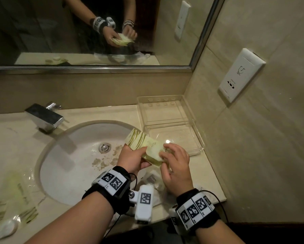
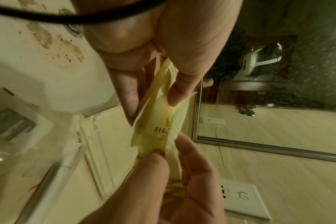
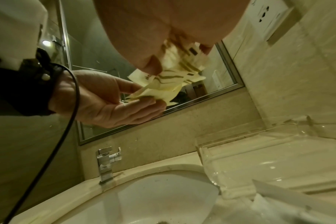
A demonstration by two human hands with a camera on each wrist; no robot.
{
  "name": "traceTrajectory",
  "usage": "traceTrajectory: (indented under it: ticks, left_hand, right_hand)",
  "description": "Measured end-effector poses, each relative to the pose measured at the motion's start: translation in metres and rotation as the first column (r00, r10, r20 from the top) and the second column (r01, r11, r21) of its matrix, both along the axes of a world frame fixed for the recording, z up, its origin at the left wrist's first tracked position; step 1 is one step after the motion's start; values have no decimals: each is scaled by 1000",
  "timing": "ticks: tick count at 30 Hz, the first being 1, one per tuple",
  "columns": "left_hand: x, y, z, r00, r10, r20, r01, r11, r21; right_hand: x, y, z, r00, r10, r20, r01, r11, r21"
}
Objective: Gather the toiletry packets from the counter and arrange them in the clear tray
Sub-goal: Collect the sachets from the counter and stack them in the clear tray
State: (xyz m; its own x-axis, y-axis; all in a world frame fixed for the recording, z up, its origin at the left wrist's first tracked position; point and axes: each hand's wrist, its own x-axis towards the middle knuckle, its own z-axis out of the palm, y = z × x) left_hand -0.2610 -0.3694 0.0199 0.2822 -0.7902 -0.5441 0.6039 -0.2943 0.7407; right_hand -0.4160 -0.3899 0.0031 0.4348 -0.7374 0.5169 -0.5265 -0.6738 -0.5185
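The left hand [image 1: 130,160] cradles a fanned stack of pale yellow toiletry packets [image 1: 144,145] from below, thumb pressed on top, while the right hand [image 1: 176,166] pinches the stack's near end between thumb and fingertips; this looks like squaring the packets into a neat bundle before setting them down. The stack hangs over the sink's [image 1: 63,155] rim, at about 8 o'clock from the clear tray [image 1: 197,138], which sits in the counter's corner and appears to hold nothing yet. More packets [image 1: 15,205] lie on the counter at 8 o'clock of the sink, well apart. A crumpled clear wrapper [image 1: 153,180] lies beneath the hands. The faucet [image 1: 45,118] stands at 11 o'clock, clear of the path to the tray.
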Motion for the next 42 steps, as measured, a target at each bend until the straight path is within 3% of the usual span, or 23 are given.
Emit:
traceTrajectory:
  ticks: [12,15,17,18,19,21,22,24,27,31,37,40,42]
  left_hand:
    - [7,20,4,997,16,-81,-20,998,-60]
    - [5,18,1,998,38,-49,-40,999,-36]
    - [3,14,-1,996,63,-70,-65,998,-17]
    - [1,12,-2,994,66,-90,-67,998,-8]
    - [-2,9,-4,992,63,-111,-63,998,-3]
    - [-9,4,-6,986,52,-159,-54,999,-5]
    - [-14,0,-7,982,49,-183,-52,999,-8]
    - [-22,-7,-10,975,62,-211,-65,998,-7]
    - [-30,-21,-20,985,83,-152,-75,996,55]
    - [-36,-42,-28,989,25,-147,-11,995,96]
    - [-29,-89,-39,996,35,-86,-23,989,143]
    - [-21,-108,-55,991,-74,114,50,979,197]
    - [-19,-116,-60,917,-199,346,104,956,274]
  right_hand:
    - [6,19,3,997,38,-66,-32,996,79]
    - [2,23,13,999,-37,35,27,967,254]
    - [-1,22,19,950,-264,165,143,842,521]
    - [-2,19,22,892,-389,230,128,705,698]
    - [-2,14,22,813,-492,311,2,537,844]
    - [-4,3,19,646,-634,425,-357,241,902]
    - [-6,-3,16,586,-674,450,-470,171,866]
    - [-9,-14,14,542,-690,479,-539,152,829]
    - [-16,-34,10,548,-679,489,-540,160,826]
    - [-28,-66,1,559,-684,469,-556,110,824]
    - [-35,-128,-12,607,-701,374,-444,91,891]
    - [-35,-157,-22,696,-663,275,-330,44,943]
    - [-32,-173,-30,734,-645,211,-257,24,966]
